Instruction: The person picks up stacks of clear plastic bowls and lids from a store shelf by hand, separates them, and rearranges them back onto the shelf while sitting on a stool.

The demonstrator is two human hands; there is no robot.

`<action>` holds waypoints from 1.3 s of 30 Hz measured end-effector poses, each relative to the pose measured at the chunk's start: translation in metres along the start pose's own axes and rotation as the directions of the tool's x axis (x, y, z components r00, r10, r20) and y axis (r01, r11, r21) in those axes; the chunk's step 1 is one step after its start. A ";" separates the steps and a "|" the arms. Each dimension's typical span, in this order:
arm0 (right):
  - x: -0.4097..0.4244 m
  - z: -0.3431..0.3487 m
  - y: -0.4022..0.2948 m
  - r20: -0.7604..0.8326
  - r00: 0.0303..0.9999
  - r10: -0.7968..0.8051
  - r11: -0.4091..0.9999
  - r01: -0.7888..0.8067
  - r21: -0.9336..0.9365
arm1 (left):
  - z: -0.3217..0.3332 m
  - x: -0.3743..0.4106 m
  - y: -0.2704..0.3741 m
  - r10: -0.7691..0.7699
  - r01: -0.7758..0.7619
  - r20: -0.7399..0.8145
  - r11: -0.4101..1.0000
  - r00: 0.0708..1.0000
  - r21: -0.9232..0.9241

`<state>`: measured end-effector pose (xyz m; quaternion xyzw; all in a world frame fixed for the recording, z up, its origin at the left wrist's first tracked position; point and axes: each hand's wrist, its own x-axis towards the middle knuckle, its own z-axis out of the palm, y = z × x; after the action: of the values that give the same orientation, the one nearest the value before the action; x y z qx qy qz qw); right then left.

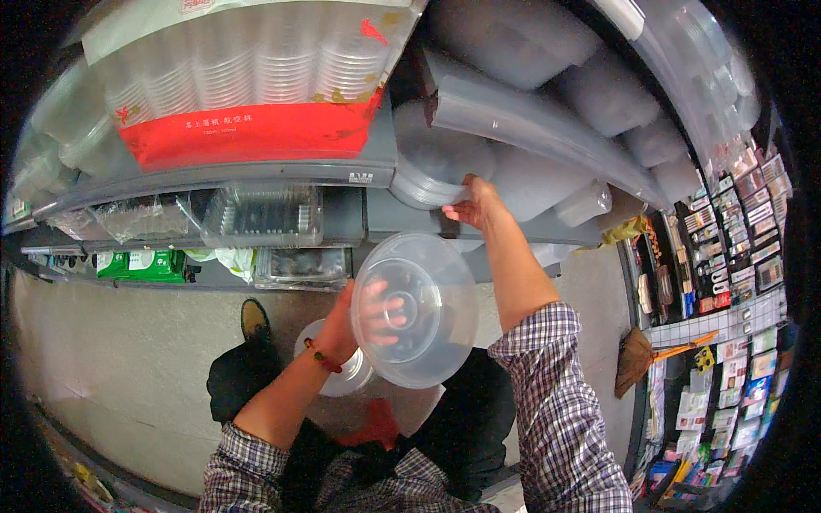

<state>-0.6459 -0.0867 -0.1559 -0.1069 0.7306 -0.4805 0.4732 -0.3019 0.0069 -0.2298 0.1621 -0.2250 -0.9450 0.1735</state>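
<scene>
My left hand [365, 317] supports a translucent round plastic bowl [426, 308]; its spread fingers show through the bowl's wall. At the edge of a stack of clear round plastic containers [423, 189] on the shelf, my right hand [474, 204] has its thumb and fingers around the rim. Part of that stack is hidden in the shadow of the shelf above. Below my left wrist is another clear round plastic piece [353, 375], partly covered by the hand and the bowl.
A bag of stacked plastic cups [250, 77] with a red band fills the upper left shelf. Clear rectangular boxes [266, 215] and green packets [141, 264] sit lower. At right, a broom [635, 362] stands by a rack of small packaged goods [731, 365].
</scene>
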 end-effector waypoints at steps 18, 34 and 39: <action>-0.166 -0.051 0.123 -0.019 0.930 -0.368 0.884 0.343 -0.316 | -0.009 0.005 -0.009 0.142 -0.143 -0.023 0.982 0.990 -0.120; -0.194 -0.049 0.098 -0.073 0.849 -0.523 0.632 0.329 -0.702 | 0.010 0.002 -0.002 0.116 -0.115 0.005 0.989 0.993 -0.098; -0.171 -0.079 0.109 0.016 0.800 -0.600 0.429 0.339 -0.837 | 0.008 0.008 -0.007 0.119 -0.114 0.048 0.990 0.992 -0.087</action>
<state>-0.5859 0.1219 -0.1355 -0.4406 0.8646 -0.2175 0.1050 -0.3133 0.0125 -0.2284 0.1159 -0.1989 -0.9458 0.2289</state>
